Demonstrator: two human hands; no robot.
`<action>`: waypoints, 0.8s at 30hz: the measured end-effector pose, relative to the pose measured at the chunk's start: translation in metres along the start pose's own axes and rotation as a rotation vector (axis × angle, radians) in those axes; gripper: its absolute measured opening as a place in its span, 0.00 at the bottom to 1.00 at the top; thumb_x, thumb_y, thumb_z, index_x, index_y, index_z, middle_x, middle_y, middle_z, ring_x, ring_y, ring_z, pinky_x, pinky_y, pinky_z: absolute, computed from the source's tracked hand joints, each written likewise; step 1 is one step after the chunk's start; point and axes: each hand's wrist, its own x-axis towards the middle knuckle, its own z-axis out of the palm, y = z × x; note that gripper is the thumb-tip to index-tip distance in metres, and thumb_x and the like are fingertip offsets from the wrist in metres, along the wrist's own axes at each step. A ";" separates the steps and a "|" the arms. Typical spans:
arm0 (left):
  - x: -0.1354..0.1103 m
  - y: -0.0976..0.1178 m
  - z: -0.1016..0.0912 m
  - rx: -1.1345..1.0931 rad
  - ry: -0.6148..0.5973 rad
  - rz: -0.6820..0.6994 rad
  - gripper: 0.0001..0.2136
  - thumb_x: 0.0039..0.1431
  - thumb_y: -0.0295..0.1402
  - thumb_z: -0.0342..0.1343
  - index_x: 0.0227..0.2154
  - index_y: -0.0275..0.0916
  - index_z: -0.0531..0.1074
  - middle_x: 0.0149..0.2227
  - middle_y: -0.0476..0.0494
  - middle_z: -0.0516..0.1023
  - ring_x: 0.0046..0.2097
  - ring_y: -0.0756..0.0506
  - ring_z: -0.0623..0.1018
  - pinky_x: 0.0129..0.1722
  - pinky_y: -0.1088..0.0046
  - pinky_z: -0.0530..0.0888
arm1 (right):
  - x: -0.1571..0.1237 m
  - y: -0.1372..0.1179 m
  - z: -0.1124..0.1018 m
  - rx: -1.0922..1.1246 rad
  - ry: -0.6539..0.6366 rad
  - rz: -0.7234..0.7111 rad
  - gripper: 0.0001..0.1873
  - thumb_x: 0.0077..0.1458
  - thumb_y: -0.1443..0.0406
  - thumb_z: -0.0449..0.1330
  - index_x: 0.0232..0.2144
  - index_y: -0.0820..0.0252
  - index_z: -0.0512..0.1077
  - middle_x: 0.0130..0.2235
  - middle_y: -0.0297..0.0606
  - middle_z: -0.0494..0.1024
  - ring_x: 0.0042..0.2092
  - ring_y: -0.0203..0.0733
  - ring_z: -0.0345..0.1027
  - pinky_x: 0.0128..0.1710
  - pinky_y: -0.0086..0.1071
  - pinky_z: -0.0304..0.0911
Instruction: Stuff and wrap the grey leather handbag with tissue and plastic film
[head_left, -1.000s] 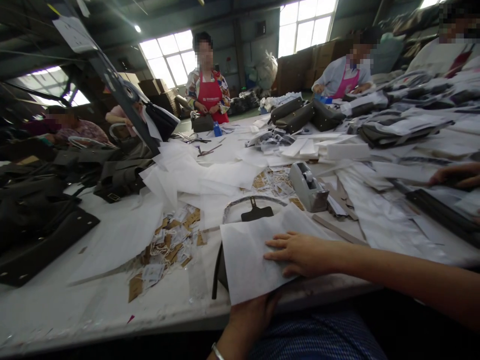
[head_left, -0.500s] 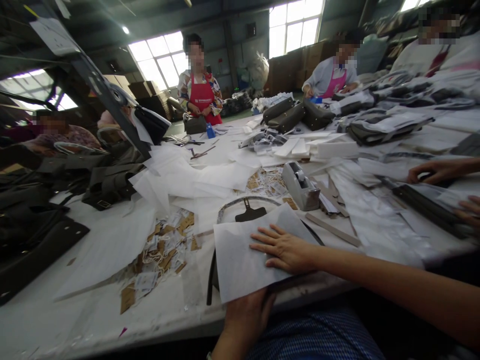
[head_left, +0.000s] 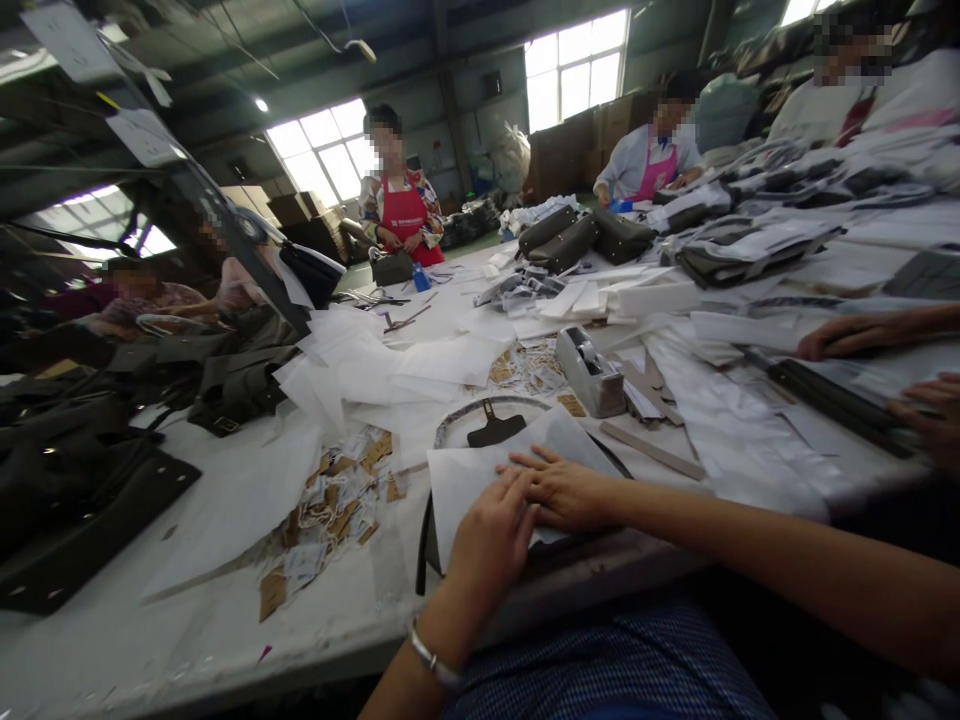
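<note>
Where fingers (head_left: 514, 490) meet, white sheet (head_left: 456, 482) beneath

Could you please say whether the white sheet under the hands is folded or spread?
Spread: the white sheet lies out over the dark item, far corners showing.

There's your right hand (head_left: 564, 492), palm down, fingers pointing left — and your right forearm (head_left: 750, 545) stretches long across from the right. Your left forearm (head_left: 405, 675) slants up from below, your left hand (head_left: 491, 530) outstretched — its fingertips overlap the right fingers.
</note>
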 end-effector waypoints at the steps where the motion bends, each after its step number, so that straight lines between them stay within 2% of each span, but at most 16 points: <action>1: 0.004 -0.012 0.009 0.018 -0.004 -0.010 0.21 0.67 0.33 0.49 0.61 0.40 0.60 0.62 0.38 0.67 0.63 0.39 0.67 0.62 0.53 0.67 | 0.000 0.001 0.000 0.008 0.006 0.003 0.32 0.66 0.53 0.52 0.68 0.53 0.54 0.68 0.47 0.58 0.70 0.57 0.44 0.66 0.62 0.38; 3: 0.006 -0.034 0.026 0.037 -0.002 -0.030 0.24 0.67 0.34 0.50 0.63 0.37 0.56 0.64 0.35 0.63 0.65 0.37 0.64 0.64 0.46 0.63 | 0.000 0.002 -0.001 0.036 0.015 0.010 0.34 0.65 0.51 0.53 0.68 0.54 0.53 0.67 0.48 0.59 0.69 0.56 0.45 0.67 0.61 0.38; 6: -0.001 -0.049 0.039 0.032 0.007 -0.047 0.26 0.69 0.37 0.49 0.66 0.39 0.50 0.65 0.38 0.61 0.66 0.41 0.61 0.65 0.47 0.60 | -0.005 0.003 -0.007 0.108 0.087 0.008 0.32 0.63 0.53 0.57 0.65 0.57 0.60 0.65 0.48 0.63 0.67 0.53 0.52 0.67 0.53 0.45; 9: -0.006 -0.048 0.040 0.023 0.013 -0.060 0.27 0.69 0.38 0.48 0.67 0.42 0.47 0.65 0.41 0.62 0.66 0.43 0.62 0.66 0.52 0.61 | -0.011 0.002 -0.013 0.150 0.186 -0.031 0.21 0.62 0.58 0.60 0.55 0.57 0.70 0.59 0.46 0.69 0.62 0.47 0.60 0.63 0.44 0.55; 11: -0.005 -0.046 0.039 0.020 0.015 -0.066 0.26 0.69 0.37 0.48 0.66 0.42 0.48 0.65 0.40 0.63 0.65 0.43 0.63 0.66 0.52 0.62 | -0.013 0.001 -0.015 0.119 0.188 -0.054 0.15 0.62 0.60 0.59 0.50 0.56 0.73 0.55 0.44 0.72 0.59 0.46 0.63 0.61 0.42 0.58; 17: -0.003 -0.045 0.039 0.019 0.017 -0.076 0.26 0.69 0.36 0.49 0.66 0.42 0.49 0.64 0.39 0.64 0.65 0.42 0.64 0.65 0.51 0.61 | -0.012 0.000 -0.012 -0.032 0.146 -0.075 0.13 0.63 0.59 0.58 0.49 0.55 0.74 0.50 0.43 0.74 0.53 0.47 0.66 0.57 0.43 0.61; 24: -0.004 -0.045 0.042 0.012 0.014 -0.091 0.28 0.68 0.36 0.49 0.67 0.42 0.47 0.65 0.40 0.62 0.65 0.42 0.63 0.66 0.52 0.60 | -0.012 -0.006 -0.017 -0.096 0.086 -0.100 0.11 0.65 0.62 0.55 0.46 0.56 0.75 0.46 0.42 0.75 0.48 0.45 0.67 0.53 0.40 0.62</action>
